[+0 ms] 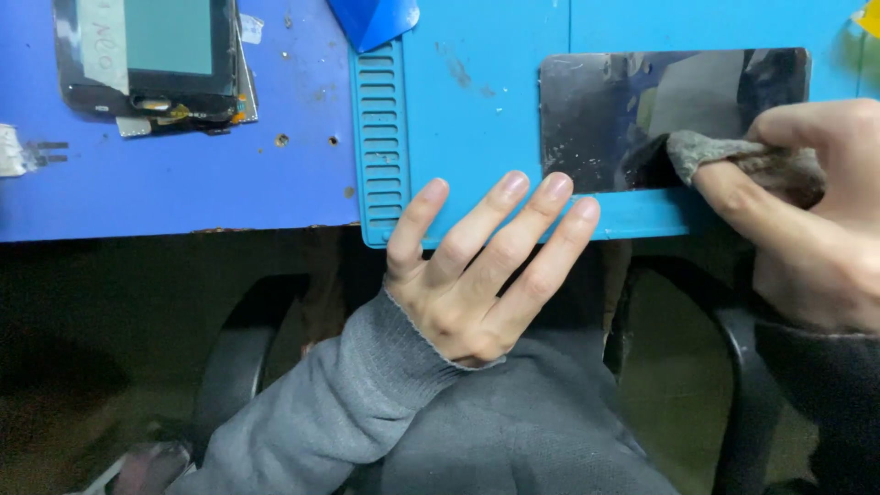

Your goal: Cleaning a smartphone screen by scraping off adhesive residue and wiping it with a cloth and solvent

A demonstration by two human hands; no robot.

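Observation:
A shiny dark glass panel lies flat on a light blue work mat. My right hand grips a small grey cloth and presses it onto the panel's lower right part. My left hand rests with fingers spread on the mat's near edge, its fingertips just short of the panel's lower left corner. It holds nothing. Both arms wear grey sleeves.
A dark phone screen assembly with a paper label lies at the far left on the darker blue table. A blue plastic tool sits at the top of the mat. A black chair armrest is below.

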